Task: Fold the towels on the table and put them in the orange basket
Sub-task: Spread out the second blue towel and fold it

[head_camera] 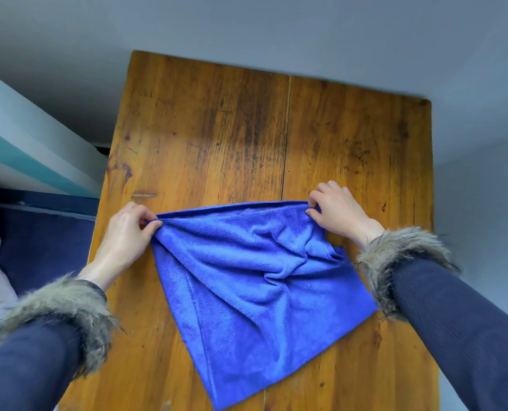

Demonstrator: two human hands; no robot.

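Fur-cuffed sleeves flank the blue towel. Both hands' fingers pinch its far corners; its rumpled middle risks a crooked fold on the surface.

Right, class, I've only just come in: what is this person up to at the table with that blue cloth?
A person is folding a blue towel on a wooden table. The left hand pinches one far corner and the right hand pinches the other, holding the far edge taut while the rest lies rumpled and skewed on the wood. The far edge looks doubled, so a fold may be under way, but the towel is not yet neat. No orange basket is in view.
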